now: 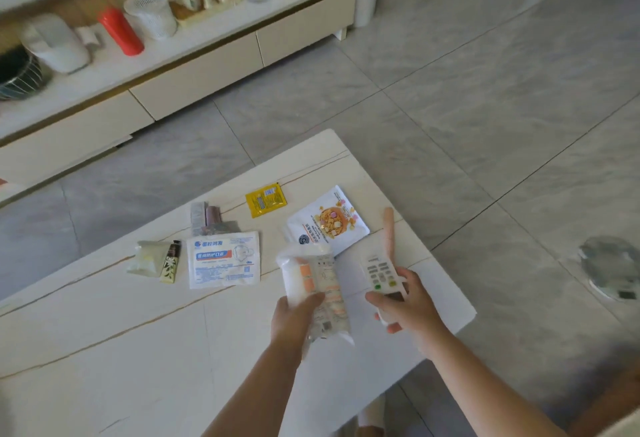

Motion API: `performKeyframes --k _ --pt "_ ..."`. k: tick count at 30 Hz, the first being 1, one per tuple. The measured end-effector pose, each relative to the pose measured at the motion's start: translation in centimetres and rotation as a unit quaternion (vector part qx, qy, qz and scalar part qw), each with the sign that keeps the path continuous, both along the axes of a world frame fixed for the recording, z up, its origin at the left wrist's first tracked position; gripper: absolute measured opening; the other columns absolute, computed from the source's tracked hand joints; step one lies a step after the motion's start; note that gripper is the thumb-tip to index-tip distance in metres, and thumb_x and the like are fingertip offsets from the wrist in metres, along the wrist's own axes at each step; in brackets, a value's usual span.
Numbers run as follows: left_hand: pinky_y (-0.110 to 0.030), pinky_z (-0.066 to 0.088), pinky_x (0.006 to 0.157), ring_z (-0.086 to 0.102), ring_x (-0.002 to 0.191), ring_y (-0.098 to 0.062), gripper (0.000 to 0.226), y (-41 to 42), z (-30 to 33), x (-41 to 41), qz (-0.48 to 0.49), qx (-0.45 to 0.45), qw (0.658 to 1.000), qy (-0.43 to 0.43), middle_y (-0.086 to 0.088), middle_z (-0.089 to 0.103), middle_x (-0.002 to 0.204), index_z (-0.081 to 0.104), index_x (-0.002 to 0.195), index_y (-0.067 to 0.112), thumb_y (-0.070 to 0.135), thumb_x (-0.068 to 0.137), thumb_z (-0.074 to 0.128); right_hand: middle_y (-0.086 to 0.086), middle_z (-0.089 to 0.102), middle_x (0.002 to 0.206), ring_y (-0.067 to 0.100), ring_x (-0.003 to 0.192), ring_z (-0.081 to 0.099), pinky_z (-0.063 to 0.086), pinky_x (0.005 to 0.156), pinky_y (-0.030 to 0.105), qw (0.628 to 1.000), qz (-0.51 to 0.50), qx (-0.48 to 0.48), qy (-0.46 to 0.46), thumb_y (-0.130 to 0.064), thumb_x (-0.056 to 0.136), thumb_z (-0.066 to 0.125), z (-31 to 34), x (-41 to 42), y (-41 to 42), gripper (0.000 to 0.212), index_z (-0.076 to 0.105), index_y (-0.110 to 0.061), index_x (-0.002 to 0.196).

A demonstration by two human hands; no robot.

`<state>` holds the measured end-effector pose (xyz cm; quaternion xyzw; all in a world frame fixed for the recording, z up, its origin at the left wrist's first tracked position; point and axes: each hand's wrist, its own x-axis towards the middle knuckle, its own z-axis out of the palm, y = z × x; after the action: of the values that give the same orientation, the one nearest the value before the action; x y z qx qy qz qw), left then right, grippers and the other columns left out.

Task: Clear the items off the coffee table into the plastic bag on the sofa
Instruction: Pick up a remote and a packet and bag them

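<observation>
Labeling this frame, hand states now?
Left hand: grips the white packet.
Right hand: grips the remote control.

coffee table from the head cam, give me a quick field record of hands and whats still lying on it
left hand: grips a white and orange soft pack, held above the table
right hand: grips a white remote control
coffee table: white top
still lying on it: yellow sachet; cereal pouch; face mask packet; small hand cream tube; clear wrapper; pale stick; white paper sheet
plastic bag and sofa: not in view
</observation>
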<state>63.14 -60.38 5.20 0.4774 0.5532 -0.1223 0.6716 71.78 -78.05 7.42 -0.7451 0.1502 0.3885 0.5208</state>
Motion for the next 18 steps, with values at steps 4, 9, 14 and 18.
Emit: performKeyframes --k 4,9,14,18 --pt "-0.046 0.057 0.081 0.069 0.09 -0.03 0.047 -1.1 6.4 0.9 -0.039 -0.018 0.998 -0.043 -0.011 0.07 0.101 0.058 0.109 0.015 0.03 0.07 0.079 -0.001 0.062 0.098 0.024 0.073 0.067 0.047 0.046 0.025 0.996 -0.072 0.04 -0.027 -0.011 0.079 0.073 6.7 -2.0 -1.5 0.055 0.041 -0.026 0.12" --pt "-0.026 0.054 0.053 0.067 0.082 -0.024 0.016 -3.6 13.6 2.3 -0.116 -0.046 0.987 -0.098 -0.01 0.069 0.096 0.061 0.1 0.014 0.014 0.085 0.067 0.001 0.062 0.111 0.024 0.085 0.069 0.05 0.051 0.025 0.985 -0.149 0.076 -0.033 -0.011 0.084 0.067 12.9 -3.9 -4.5 0.052 0.042 -0.03 0.126" --pt "-0.031 0.055 0.062 0.067 0.084 -0.025 0.015 -7.4 19.7 2.9 -0.205 -0.061 0.968 -0.134 -0.009 0.069 0.093 0.06 0.1 0.013 0.011 0.086 0.065 0.004 0.066 0.107 0.024 0.085 0.07 0.055 0.063 0.032 0.97 -0.218 0.085 -0.069 -0.006 0.09 0.054 18.5 -5.9 -8.7 0.043 0.046 -0.031 0.125" --pt "-0.03 0.057 0.058 0.067 0.091 -0.025 0.033 -10.9 22.8 2.8 -0.296 -0.074 0.94 -0.152 -0.011 0.068 0.104 0.052 0.119 0.012 0.011 0.087 0.061 0.008 0.065 0.111 0.028 0.087 0.069 0.055 0.071 0.036 0.943 -0.303 0.093 -0.104 0.0 0.09 0.052 21.6 -8.2 -12.4 0.044 0.045 -0.027 0.124"
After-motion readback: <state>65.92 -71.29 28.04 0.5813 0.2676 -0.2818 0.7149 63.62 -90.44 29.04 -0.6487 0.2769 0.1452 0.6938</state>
